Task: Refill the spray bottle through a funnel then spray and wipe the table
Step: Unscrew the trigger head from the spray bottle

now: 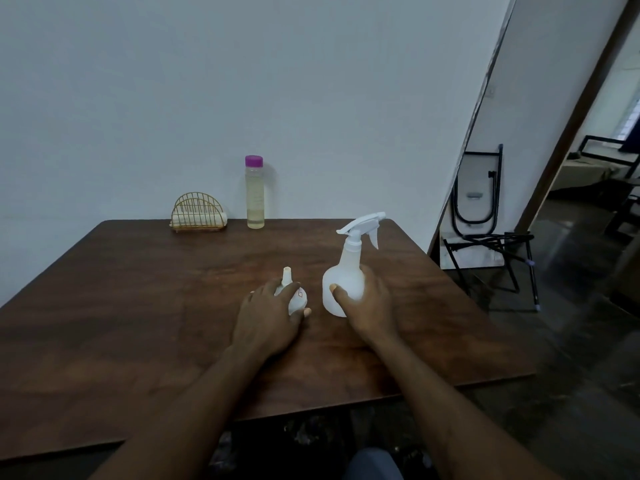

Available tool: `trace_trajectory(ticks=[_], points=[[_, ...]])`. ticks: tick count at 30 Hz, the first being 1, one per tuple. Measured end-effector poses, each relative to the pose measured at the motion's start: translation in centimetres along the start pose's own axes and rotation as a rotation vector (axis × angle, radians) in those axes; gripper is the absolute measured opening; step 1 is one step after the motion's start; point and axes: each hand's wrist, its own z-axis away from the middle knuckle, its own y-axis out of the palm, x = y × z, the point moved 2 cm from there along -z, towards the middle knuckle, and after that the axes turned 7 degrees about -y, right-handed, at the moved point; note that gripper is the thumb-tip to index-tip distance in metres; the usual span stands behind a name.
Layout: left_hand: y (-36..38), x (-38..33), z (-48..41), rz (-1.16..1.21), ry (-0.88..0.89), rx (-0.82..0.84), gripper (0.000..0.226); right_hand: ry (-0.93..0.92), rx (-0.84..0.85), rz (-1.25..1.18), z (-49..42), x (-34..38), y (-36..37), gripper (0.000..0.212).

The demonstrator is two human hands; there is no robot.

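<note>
- White spray bottle (343, 282), trigger head on, upright; fingers of the right hand (372, 306) wrap its body.
- Fingers of the left hand (266, 317) curl over the white funnel (296, 301).
- Upper centre, the purple-capped bottle (255, 199) holds yellowish liquid.

Funnel (292, 292) left of spray bottle (346, 282)

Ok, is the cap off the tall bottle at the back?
No, the purple cap sits on top of the tall bottle, closing it.

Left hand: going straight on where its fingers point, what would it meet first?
The funnel that the left hand holds; beyond it, probably the spray bottle in the right hand; depth is unclear.
</note>
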Motion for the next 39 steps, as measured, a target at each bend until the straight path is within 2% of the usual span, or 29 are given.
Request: trace_trajectory(ticks=[12,16,18,20,23,26,29,32,36,39], points=[[0.2,-0.1,1.8,0.025,-0.007,-0.069,0.062,-0.01,-0.035,0.005,1.3,-0.2,0.0,0.072],[-0.1,-0.3,2.0,0.048,0.004,-0.086,0.065,-0.018,-0.046,-0.013,1.0,-0.5,0.2,0.068],[-0.6,-0.5,2.3,0.065,0.018,-0.152,0.066,-0.016,-0.05,-0.018,1.0,-0.5,0.2,0.069],[-1.2,-0.9,2.6,0.098,0.053,-0.29,0.062,-0.014,-0.051,-0.031,1.0,-0.5,0.3,0.069],[-1.3,-2.2,2.8,0.193,0.193,-0.478,0.052,-0.018,-0.047,-0.05,0.8,-0.5,0.2,0.066],[-0.2,-4.2,2.1,0.215,0.331,-0.383,0.067,-0.024,-0.05,-0.103,0.7,-0.5,0.0,0.063],[1.2,-5.5,0.8,0.292,0.307,-0.209,0.089,-0.023,-0.046,-0.167,0.7,-0.8,-0.1,0.063],[2.4,-6.6,-0.9,0.368,0.305,-0.12,0.096,0.01,-0.07,-0.263,0.4,-1.3,-0.1,0.057],[3.3,-7.9,-3.1,0.519,0.223,-0.129,0.082,0.064,-0.101,-0.369,-0.3,-1.7,0.0,0.075],[3.9,-8.2,-3.8,0.54,0.198,-0.201,0.07,0.049,-0.114,-0.4,-1.1,-1.8,0.4,0.068]])
